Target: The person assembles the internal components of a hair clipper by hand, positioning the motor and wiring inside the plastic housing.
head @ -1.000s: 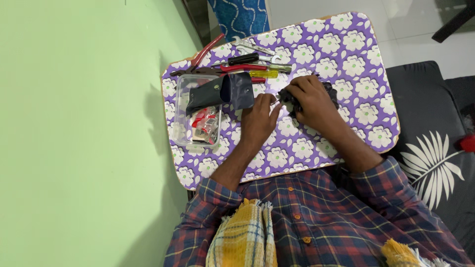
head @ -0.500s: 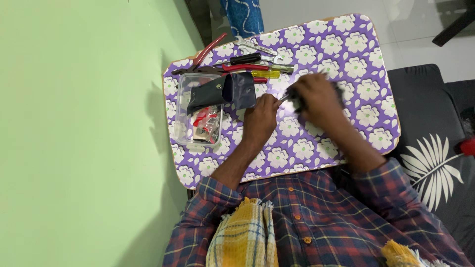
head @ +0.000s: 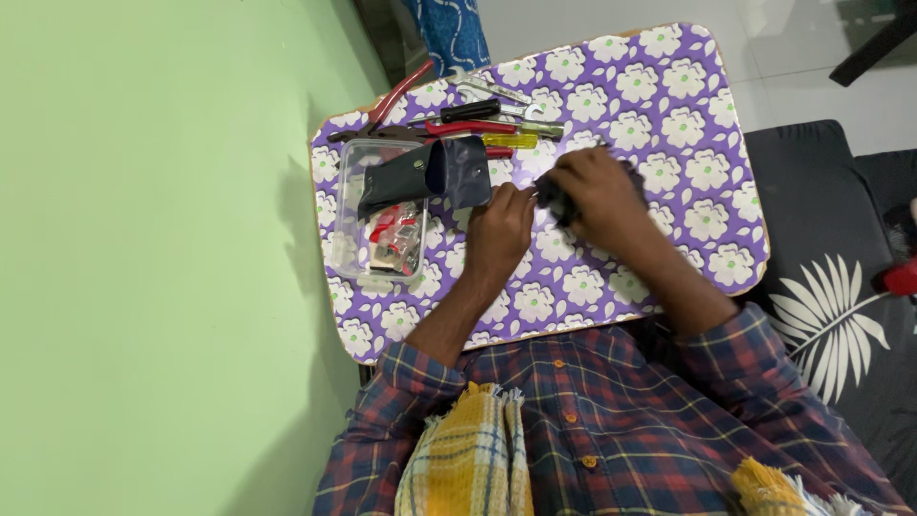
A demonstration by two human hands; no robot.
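Purple cloth with white flowers covers the small table (head: 669,115), whose rounded wooden edge shows along the near and right sides. Most of its right half lies bare, so there is open room there, while the far left corner is crowded: red-handled pliers (head: 396,96), a spanner (head: 492,88), a black-handled tool (head: 468,110) and a yellow-handled screwdriver (head: 511,140) lie side by side. Just near of them a clear plastic box (head: 358,244) holds small red and metal bits, and a dark pouch (head: 425,177) rests across its far rim. The left hand (head: 499,234) lies on the cloth just beside the pouch, fingers curled downward; I cannot tell whether it grips anything. The right hand (head: 597,196) is closed over a small dark object (head: 552,191) near the middle of the table, most of it hidden under the fingers. A green wall fills the left of the scene, and a black seat with a white leaf print (head: 831,315) sits to the right, close against the table edge. Compared with a second ago, the right hand has shifted slightly and now covers more of the dark object; the tools and box lie as before.
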